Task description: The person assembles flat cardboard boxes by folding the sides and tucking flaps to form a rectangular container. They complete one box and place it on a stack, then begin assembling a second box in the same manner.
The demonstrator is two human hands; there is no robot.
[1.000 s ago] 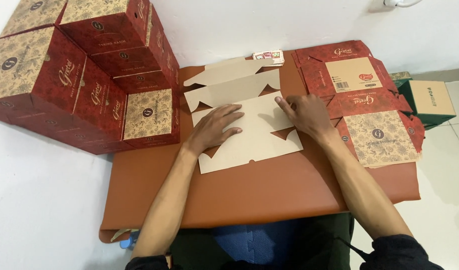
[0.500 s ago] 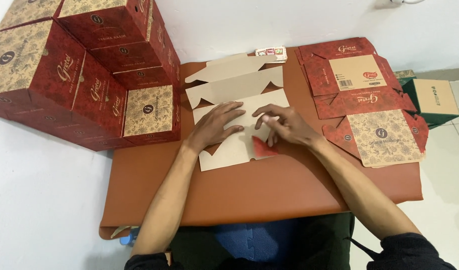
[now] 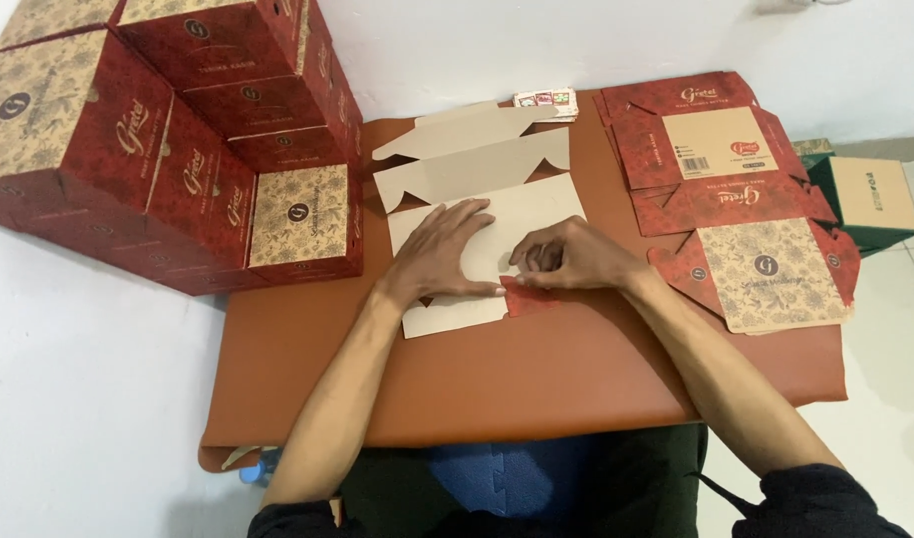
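Pale cardboard, the unprinted side of a flat box blank (image 3: 497,214), lay near the middle of the desk (image 3: 536,389), its flaps reaching toward the far edge. The left hand (image 3: 445,257) was spread flat on the blank, fingers extended and together, pressing it down without gripping anything. The right hand (image 3: 568,257) was curled just beside it, fingertips bent inward onto a folded flap (image 3: 524,296) whose red printed face showed at the blank's near edge; the two hands almost touched. Whether the right fingers pinched the flap or only pressed it could not be told. A stack of printed flat blanks (image 3: 736,189) lay at the desk's right edge, overhanging it. Assembled red boxes (image 3: 158,149) were piled at the far left corner. A small pack of stickers (image 3: 546,100) sat at the far edge, and a green box (image 3: 865,199) stood on the floor beyond the right edge.
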